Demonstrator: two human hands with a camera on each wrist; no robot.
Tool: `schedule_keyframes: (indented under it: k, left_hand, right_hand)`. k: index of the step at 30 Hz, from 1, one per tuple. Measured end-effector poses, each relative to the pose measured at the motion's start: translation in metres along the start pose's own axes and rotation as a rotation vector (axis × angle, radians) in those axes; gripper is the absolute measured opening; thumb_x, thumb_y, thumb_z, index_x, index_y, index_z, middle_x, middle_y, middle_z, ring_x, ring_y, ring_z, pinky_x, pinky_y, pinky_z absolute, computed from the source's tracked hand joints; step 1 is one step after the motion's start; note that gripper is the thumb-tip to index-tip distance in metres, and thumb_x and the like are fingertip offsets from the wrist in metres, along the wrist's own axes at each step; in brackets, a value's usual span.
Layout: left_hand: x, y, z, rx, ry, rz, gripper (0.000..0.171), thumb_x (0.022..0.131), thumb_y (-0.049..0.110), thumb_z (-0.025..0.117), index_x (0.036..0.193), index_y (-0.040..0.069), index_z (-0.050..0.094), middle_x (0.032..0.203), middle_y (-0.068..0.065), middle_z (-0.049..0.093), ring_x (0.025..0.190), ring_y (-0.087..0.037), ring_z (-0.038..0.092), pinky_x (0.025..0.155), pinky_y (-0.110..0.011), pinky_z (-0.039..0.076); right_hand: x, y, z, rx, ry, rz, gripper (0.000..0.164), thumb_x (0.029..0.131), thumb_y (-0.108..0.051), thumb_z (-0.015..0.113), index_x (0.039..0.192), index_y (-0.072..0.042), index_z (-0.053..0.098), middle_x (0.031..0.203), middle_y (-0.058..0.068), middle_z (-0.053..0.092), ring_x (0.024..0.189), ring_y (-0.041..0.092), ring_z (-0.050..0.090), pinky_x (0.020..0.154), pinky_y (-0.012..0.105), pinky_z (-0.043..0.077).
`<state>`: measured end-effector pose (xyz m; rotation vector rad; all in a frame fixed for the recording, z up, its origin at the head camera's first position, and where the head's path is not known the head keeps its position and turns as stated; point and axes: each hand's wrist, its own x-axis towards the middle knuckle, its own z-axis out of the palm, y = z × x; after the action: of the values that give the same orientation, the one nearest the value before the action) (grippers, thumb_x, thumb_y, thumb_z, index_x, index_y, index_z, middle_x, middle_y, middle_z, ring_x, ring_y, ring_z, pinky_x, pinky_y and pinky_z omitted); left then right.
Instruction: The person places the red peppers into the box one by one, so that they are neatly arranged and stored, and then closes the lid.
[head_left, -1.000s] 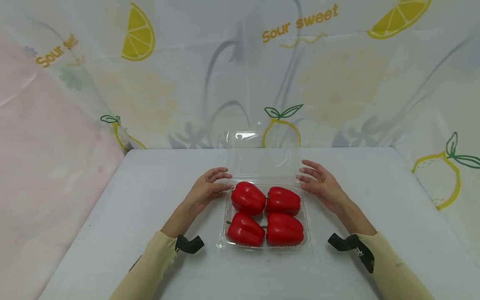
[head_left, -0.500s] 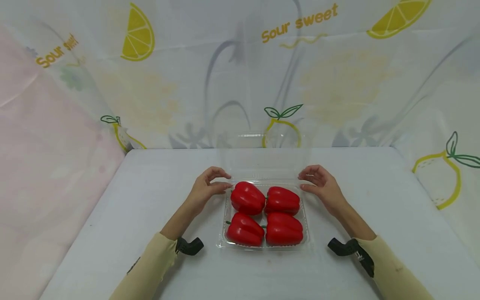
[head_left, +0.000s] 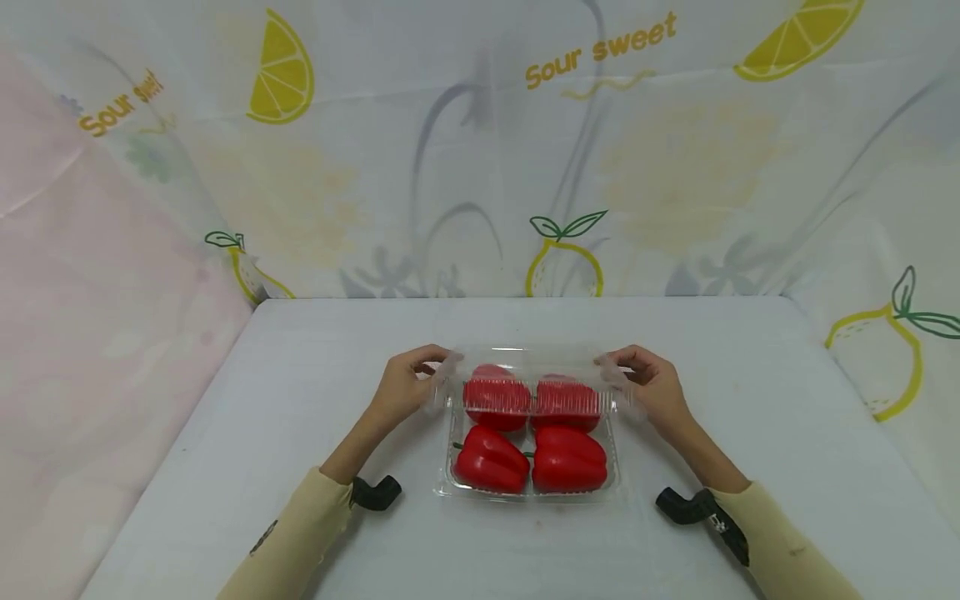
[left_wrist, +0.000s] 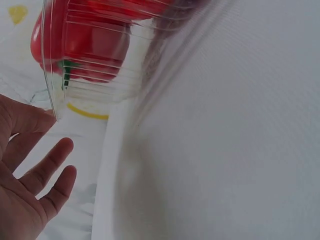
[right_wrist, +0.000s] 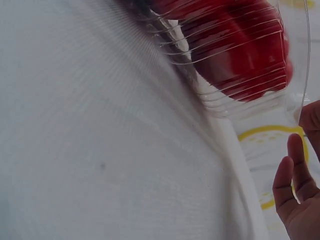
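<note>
Red bell peppers (head_left: 492, 460), several of them, lie in a clear plastic clamshell box (head_left: 525, 497). Its hinged lid (head_left: 533, 398) slants over the two far peppers, while the near two are uncovered. At the lid's left corner, my left hand (head_left: 408, 385) pinches the edge between thumb and forefinger. On the opposite corner, my right hand (head_left: 656, 390) pinches the lid in the same way. The left wrist view has the other fingers of the left hand (left_wrist: 35, 175) spread loosely below the clear edge. Likewise, the right hand (right_wrist: 300, 200) shows loose fingers beneath its corner.
The box stands on a white-covered table (head_left: 300, 400). Behind it hangs a pale curtain (head_left: 480, 167) printed with lemons and lettering. Black curved pieces (head_left: 378, 493) sit at both wrists, by the sleeve cuffs.
The lid stood upright behind the peppers and has swung forward and down over the far pair. Both hands went from loosely spread fingers near the hinge to pinching the lid's corners.
</note>
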<state>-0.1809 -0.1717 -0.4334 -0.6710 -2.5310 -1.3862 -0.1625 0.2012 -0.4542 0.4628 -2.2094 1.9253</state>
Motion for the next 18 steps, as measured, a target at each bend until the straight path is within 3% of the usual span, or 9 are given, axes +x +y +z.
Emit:
schedule_keyframes:
  k: [4,8,13,18]
  left_hand:
    - [-0.003,-0.002,-0.001,0.041,-0.004,0.091,0.024,0.088,-0.005,0.066,0.108,0.006,0.074,0.108,-0.005,0.073,0.103,-0.022,0.067,0.079,-0.040,0.057]
    - [-0.007,-0.003,-0.003,0.052,-0.009,0.120,0.024,0.090,-0.004,0.063,0.109,0.007,0.074,0.112,-0.002,0.072,0.106,-0.020,0.066,0.079,-0.040,0.057]
    - [-0.013,-0.002,-0.004,0.090,-0.046,0.118,0.025,0.094,0.003,0.058,0.116,0.007,0.071,0.121,-0.003,0.068,0.112,-0.020,0.063,0.080,-0.039,0.056]
    - [-0.020,0.003,-0.008,0.136,-0.125,0.086,0.033,0.099,0.015,0.053,0.127,0.005,0.064,0.130,-0.006,0.062,0.117,-0.022,0.059,0.081,-0.040,0.056]
  right_hand:
    - [-0.002,-0.008,0.000,-0.024,-0.030,-0.079,0.011,0.088,0.017,0.059,0.091,0.008,0.063,0.104,0.025,0.068,0.102,0.006,0.065,0.082,0.019,0.053]
    - [-0.004,-0.007,-0.002,-0.032,-0.049,-0.123,0.012,0.090,0.017,0.056,0.091,0.008,0.064,0.105,0.025,0.068,0.104,0.008,0.064,0.082,0.019,0.052]
    - [-0.007,-0.007,-0.006,-0.063,-0.080,-0.059,0.014,0.097,0.007,0.052,0.099,0.004,0.065,0.114,0.021,0.067,0.110,0.007,0.061,0.083,0.020,0.051]
    - [-0.012,-0.020,-0.009,-0.221,-0.136,0.004,0.011,0.097,-0.004,0.056,0.103,-0.006,0.065,0.123,0.011,0.066,0.115,0.002,0.055,0.083,0.023,0.050]
